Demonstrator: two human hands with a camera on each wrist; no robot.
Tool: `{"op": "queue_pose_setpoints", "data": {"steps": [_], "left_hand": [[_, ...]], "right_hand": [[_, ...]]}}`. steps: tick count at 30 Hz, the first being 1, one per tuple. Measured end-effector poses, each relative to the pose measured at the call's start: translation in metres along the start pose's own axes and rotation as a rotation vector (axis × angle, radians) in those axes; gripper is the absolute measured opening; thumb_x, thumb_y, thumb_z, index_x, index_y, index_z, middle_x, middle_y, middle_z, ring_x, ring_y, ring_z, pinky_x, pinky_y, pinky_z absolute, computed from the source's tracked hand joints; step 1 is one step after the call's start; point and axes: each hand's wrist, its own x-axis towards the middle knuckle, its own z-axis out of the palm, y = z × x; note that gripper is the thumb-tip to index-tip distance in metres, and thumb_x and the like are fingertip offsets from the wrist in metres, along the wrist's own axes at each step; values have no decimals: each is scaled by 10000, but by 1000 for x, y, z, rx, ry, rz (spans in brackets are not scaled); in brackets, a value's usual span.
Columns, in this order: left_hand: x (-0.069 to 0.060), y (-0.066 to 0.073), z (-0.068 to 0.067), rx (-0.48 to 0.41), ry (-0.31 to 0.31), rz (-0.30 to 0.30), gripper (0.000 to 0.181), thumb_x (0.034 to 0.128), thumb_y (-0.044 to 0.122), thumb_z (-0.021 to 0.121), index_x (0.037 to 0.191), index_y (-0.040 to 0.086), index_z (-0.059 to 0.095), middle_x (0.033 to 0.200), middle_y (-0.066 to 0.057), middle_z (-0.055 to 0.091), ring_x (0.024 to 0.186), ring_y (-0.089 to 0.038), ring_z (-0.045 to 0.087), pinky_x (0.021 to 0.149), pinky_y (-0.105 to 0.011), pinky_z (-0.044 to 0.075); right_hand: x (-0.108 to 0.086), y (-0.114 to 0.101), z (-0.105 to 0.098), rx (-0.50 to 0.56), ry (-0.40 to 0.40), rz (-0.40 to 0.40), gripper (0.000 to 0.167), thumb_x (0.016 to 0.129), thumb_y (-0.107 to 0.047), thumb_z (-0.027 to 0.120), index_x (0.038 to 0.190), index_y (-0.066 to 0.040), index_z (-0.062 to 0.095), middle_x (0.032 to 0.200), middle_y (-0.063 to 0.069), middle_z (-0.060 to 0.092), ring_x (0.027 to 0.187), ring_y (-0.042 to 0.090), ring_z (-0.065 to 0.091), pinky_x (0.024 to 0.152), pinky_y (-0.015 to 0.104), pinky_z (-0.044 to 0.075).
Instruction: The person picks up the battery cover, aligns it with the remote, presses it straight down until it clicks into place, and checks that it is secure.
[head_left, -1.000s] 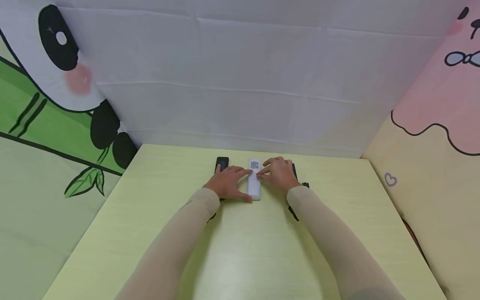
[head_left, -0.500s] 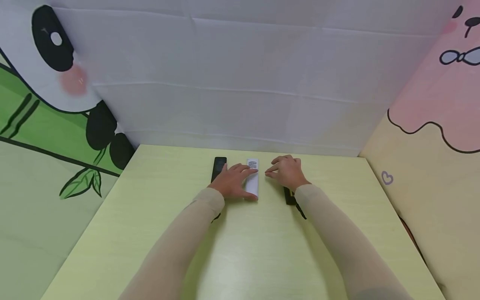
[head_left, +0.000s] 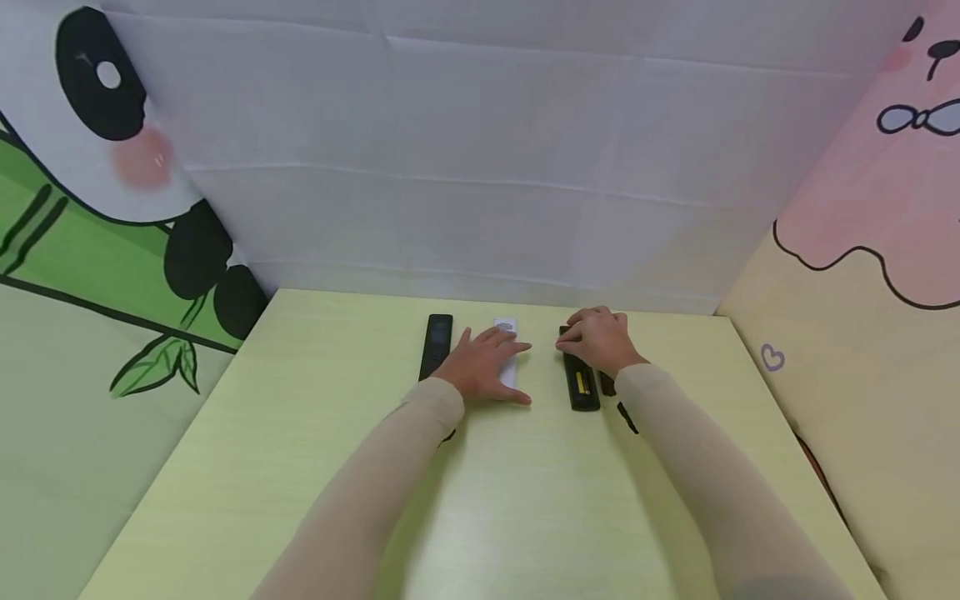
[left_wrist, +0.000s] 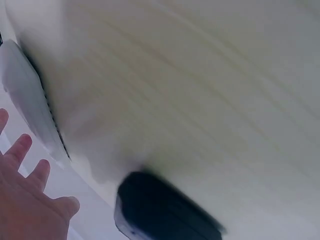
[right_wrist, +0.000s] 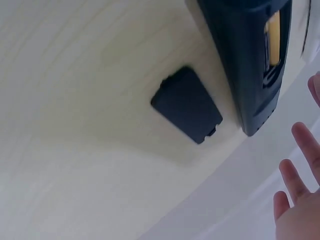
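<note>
In the head view my left hand (head_left: 483, 367) is spread above a white remote control (head_left: 507, 372) and hides its middle. Left of that hand lies a black remote control (head_left: 437, 346), seen end-on as a dark block in the left wrist view. My right hand (head_left: 600, 340) hovers over the upper part of another black remote control (head_left: 582, 387), its fingers loosely bent. That remote's battery compartment is uncovered and shows a yellow battery (right_wrist: 274, 39). Its small black battery cover (right_wrist: 187, 104) lies on the table beside it, mostly under the right wrist in the head view.
A pale wood-grain table (head_left: 300, 467) carries the three remotes in a row near its far edge. Behind it hangs a white creased cloth (head_left: 480, 167). Cartoon-printed panels stand at both sides.
My right hand has moved right, from beside the white remote to over the black one with the uncovered compartment. My left hand has shifted slightly right and spread its fingers over the white remote.
</note>
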Motion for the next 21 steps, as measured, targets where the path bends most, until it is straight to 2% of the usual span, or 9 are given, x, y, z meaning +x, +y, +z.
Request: {"op": "queue_pose_setpoints", "data": {"steps": [4,8,13,16,21], "left_hand": [[5,8,0,32,-1,12,1069,919,898,800,1808,398,481,1926,2,430,1846,-321,327,1465,-815,214],[8,15,-1,25,-8,17,1074,921,887,812,1812,388,480,1927,-4,430,1849,-350,320,1471,-813,199],[9,23,0,23,-17,26,1070,933,889,797,1816,378,475,1930,-6,428,1857,-367,297,1482,-799,184],[6,29,-1,13,-11,37,1054,937,877,804,1808,373,490,1922,-13,442,1849,-371,316,1481,-797,191],[11,37,0,29,-4,40,1053,938,864,808,1813,377,481,1920,-17,445,1833,-367,351,1490,-781,185]], "right_hand": [[-3,8,-7,11,-11,21,211,1095,-372,873,1225,-230,959,1576,100,771,1553,478,579,1246,745,397],[-8,16,-12,12,-31,41,210,1099,-360,870,1218,-212,959,1585,118,762,1581,495,549,1254,756,380],[-15,28,-15,-5,-52,67,205,1097,-343,872,1211,-197,960,1587,144,764,1555,513,566,1217,754,392],[-18,34,-16,-15,-66,74,199,1100,-340,868,1197,-194,962,1584,156,768,1526,525,581,1186,757,404],[-21,41,-16,-18,-106,104,155,1098,-320,867,1145,-217,973,1580,165,776,1502,535,598,1168,764,398]]}}
